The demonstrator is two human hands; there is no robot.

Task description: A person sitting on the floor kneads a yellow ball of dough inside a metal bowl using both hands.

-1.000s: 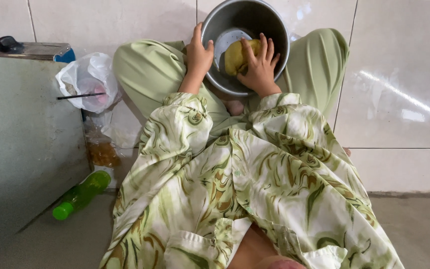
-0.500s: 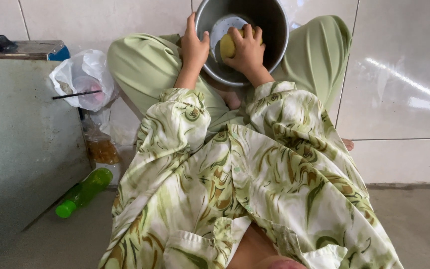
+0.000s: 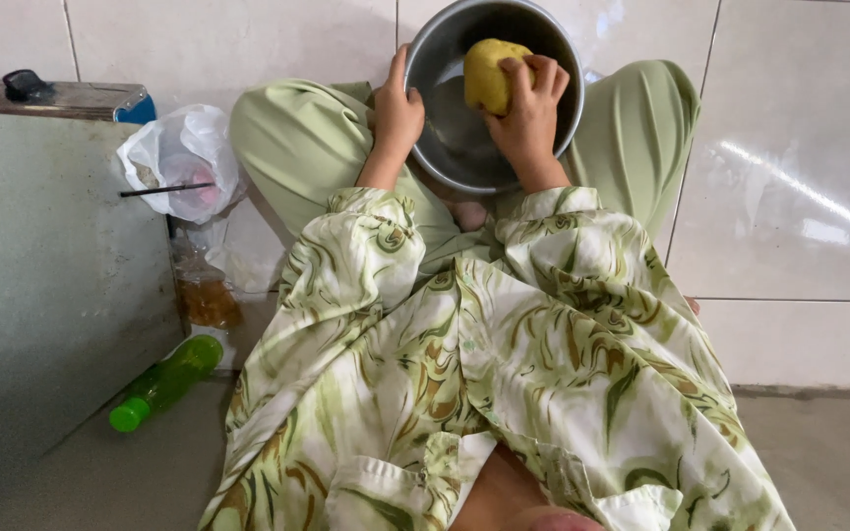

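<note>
Dough (image 3: 492, 75), a yellow lump, sits high in the steel bowl (image 3: 445, 147) at about 12 o'clock, with the right hand (image 3: 528, 113) gripping it, fingers curled over its top. Left hand (image 3: 397, 113) clasps the rim at 9 o'clock. Pressing goes best with the rim held firm, so the tilted bowl cannot roll off the lap.

top: cream, green-brown swirl print, cuffed sleeves | trousers: plain light green
</note>
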